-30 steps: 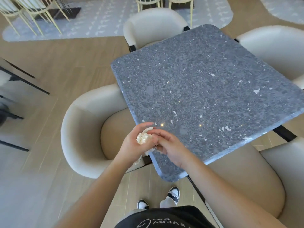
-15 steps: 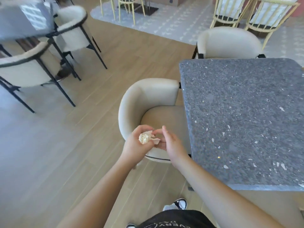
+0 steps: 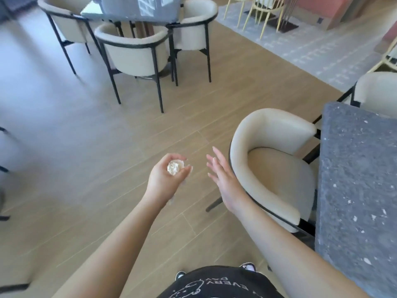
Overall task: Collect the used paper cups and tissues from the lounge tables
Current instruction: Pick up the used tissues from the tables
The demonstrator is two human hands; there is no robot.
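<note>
A crumpled white tissue ball [image 3: 175,167] sits in my left hand [image 3: 166,179], whose fingers curl round it, palm up, over the wooden floor. My right hand [image 3: 222,177] hovers a short way to the right of it, fingers straight and spread, holding nothing. The grey speckled stone table [image 3: 356,190] lies at the right edge of view, with nothing showing on the part I can see. No paper cup is in view.
A cream tub chair [image 3: 277,168] stands between my right hand and the stone table. Ahead, another table [image 3: 137,7] is ringed by three cream chairs with black legs [image 3: 133,52]. A grey rug [image 3: 300,46] and yellow-legged chairs lie far right.
The view has swung left, away from the stone table toward the far table. My right hand has let go of the tissue and moved apart; the left hand keeps it.
</note>
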